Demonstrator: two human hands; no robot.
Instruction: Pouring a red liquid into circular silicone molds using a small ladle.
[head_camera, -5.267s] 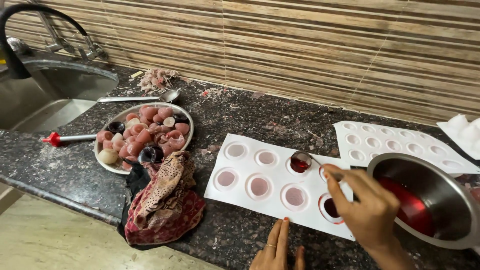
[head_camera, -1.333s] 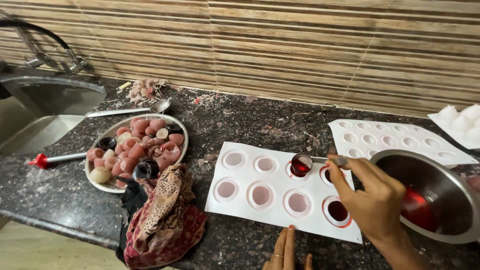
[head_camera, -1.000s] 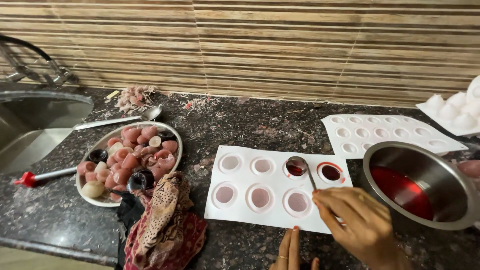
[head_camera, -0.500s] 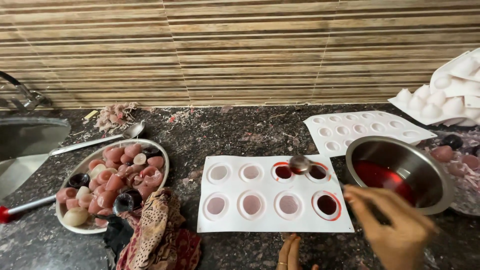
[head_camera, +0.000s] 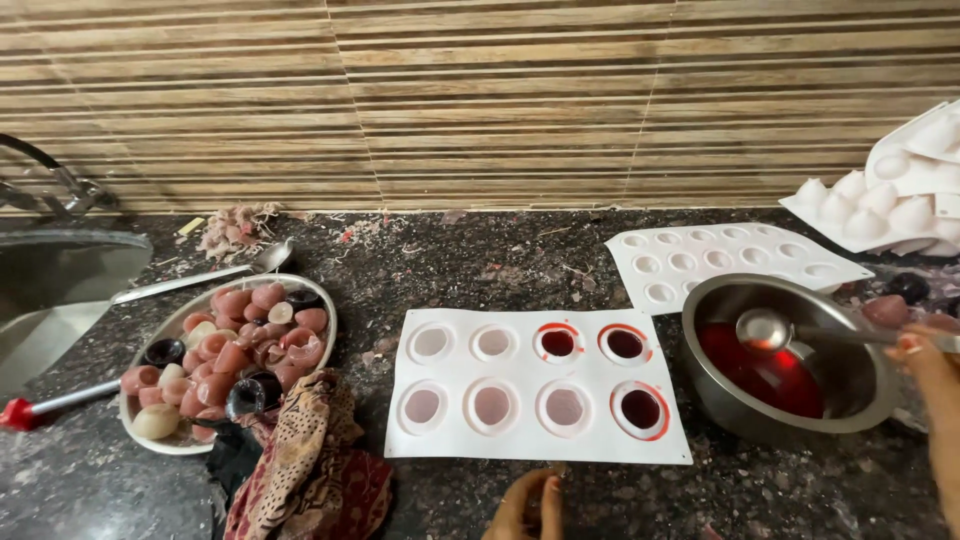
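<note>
The right hand (head_camera: 935, 375), at the right edge of the frame, is closed around the handle of a small round-bowled steel spoon (head_camera: 765, 328); only the fingers (head_camera: 912, 343) and part of the forearm are visible. The spoon bowl sits inside the round stainless steel mixing bowl (head_camera: 860, 395), above the red liquid (head_camera: 760, 370) pooled at its bottom; whether it touches the liquid cannot be determined.

The left hand (head_camera: 528, 505), at the bottom centre, rests on the dark speckled stone counter (head_camera: 480, 260) just below the lower edge of the white rectangular eight-cavity silicone mould (head_camera: 537, 397). Its fingers lie together and hold nothing.

The steel bowl stands just beside the right end of this mould. Three of the mould's right-hand cavities contain red liquid; the other five appear pale.

A second white mould with smaller cavities (head_camera: 730, 262) lies behind the bowl. At left, a round steel plate (head_camera: 130, 400) holds pink and dark moulded pieces, with a patterned cloth (head_camera: 310, 455) at its lower edge.
</note>
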